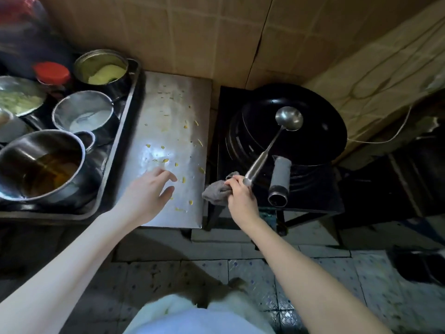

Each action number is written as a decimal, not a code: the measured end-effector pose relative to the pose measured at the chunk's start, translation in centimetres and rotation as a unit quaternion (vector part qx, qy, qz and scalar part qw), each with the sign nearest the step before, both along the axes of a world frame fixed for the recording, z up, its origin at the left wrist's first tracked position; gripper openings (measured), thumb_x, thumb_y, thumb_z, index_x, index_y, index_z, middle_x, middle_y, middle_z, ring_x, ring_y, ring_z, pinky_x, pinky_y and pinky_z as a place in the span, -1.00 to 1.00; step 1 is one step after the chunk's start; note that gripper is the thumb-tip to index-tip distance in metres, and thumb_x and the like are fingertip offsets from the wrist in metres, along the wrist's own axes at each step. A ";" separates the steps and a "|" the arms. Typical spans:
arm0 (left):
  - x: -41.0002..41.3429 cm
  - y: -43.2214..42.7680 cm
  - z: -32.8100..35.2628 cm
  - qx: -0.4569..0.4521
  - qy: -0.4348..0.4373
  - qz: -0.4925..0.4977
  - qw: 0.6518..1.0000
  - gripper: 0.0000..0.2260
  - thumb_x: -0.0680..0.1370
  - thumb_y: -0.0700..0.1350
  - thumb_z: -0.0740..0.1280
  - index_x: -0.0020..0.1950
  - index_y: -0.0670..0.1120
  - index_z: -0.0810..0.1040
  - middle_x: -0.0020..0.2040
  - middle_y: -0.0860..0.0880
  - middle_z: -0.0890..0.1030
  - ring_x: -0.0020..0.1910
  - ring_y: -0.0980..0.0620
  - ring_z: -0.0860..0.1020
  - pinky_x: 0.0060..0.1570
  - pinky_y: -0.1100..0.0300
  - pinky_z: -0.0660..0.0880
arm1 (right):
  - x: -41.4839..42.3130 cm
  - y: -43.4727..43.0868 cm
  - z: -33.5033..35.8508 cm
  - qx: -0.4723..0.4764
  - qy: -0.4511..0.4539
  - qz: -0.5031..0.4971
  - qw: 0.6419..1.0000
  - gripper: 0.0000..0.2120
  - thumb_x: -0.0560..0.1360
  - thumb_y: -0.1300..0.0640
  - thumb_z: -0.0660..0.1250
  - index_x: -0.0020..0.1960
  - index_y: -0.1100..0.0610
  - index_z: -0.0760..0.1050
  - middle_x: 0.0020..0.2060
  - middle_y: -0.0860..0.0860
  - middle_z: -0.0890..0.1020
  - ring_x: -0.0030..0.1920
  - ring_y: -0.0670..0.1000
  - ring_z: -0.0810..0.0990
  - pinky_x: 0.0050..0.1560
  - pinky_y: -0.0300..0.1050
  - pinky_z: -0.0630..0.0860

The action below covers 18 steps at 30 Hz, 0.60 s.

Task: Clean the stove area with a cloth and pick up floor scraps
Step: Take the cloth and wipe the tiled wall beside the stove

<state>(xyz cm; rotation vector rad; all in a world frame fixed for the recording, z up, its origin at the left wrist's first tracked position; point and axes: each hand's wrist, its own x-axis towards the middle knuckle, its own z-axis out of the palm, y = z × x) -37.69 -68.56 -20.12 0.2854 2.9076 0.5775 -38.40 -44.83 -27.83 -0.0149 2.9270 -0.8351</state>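
At the near edge, tiled floor [252, 273] runs under both bare forearms. The left hand [149, 186] reaches over the near part of the steel tabletop [168, 97], palm down, fingers [168, 175] spread loosely and holding nothing; whether the fingertips touch the metal cannot be told. Small yellow scraps [166, 160] lie scattered across that tabletop, some just beside the left hand, others toward the far end. To the right, the right hand [240, 198] has its fingers pressed together around a bunched grey cloth [216, 192], which hangs in the gap between the tabletop's right edge and the black stove [313, 189]. The same hand sits right at the end of a ladle [269, 148] handle; whether it grips it cannot be told. The ladle's bowl rests farther off in a black wok [289, 124], whose grey-wrapped handle [280, 174] points toward the near side. On the left, a metal tray [118, 131] carries several pots. Cardboard [216, 32] covers the far wall.
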 end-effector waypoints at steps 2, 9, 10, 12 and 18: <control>-0.6 -0.3 -0.3 -0.009 -0.001 -0.023 1.000 -0.77 0.61 -0.06 0.19 0.25 -0.03 0.47 0.25 0.02 0.47 0.00 -0.06 0.53 -0.03 0.07 0.44 | -1.7 -0.6 -0.9 -0.014 -0.028 -0.031 0.999 -0.67 0.50 0.35 0.14 0.21 0.12 0.42 0.27 0.05 0.38 0.19 0.19 0.42 0.18 0.08 0.43; -2.0 0.2 -0.8 -0.007 -0.005 -0.079 0.997 -0.76 0.61 -0.04 0.18 0.26 0.02 0.46 0.28 0.06 0.45 0.01 -0.05 0.54 -0.03 0.09 0.44 | -3.3 0.3 -5.1 -0.001 -0.080 -0.020 0.997 -0.58 0.55 0.32 0.08 0.37 0.11 0.37 0.43 0.10 0.30 0.41 0.18 0.26 0.41 0.11 0.24; -2.3 0.3 -0.9 -0.009 -0.008 -0.086 0.996 -0.76 0.62 -0.04 0.17 0.26 0.03 0.45 0.28 0.07 0.44 0.02 -0.04 0.53 -0.03 0.11 0.43 | -3.0 0.6 -5.6 0.022 -0.085 -0.009 0.996 -0.56 0.55 0.32 0.09 0.39 0.08 0.34 0.45 0.09 0.27 0.43 0.19 0.24 0.42 0.12 0.24; -2.7 0.7 -1.1 -0.014 -0.013 -0.098 0.995 -0.76 0.62 -0.02 0.15 0.27 0.05 0.44 0.29 0.08 0.43 0.05 -0.03 0.51 -0.08 0.14 0.39 | -2.5 1.3 -6.2 0.046 -0.089 -0.005 0.995 -0.54 0.55 0.28 0.11 0.41 0.02 0.31 0.47 0.07 0.25 0.42 0.18 0.27 0.39 0.09 0.30; -3.1 3.4 -2.3 -0.034 -0.052 -0.151 0.987 -0.78 0.63 -0.02 0.12 0.25 0.07 0.43 0.27 0.07 0.42 0.18 -0.03 0.46 0.05 0.13 0.40 | -1.0 3.4 -6.5 0.060 -0.037 -0.020 0.997 -0.46 0.45 0.42 0.21 0.36 0.04 0.38 0.40 0.08 0.35 0.40 0.16 0.29 0.18 0.14 0.46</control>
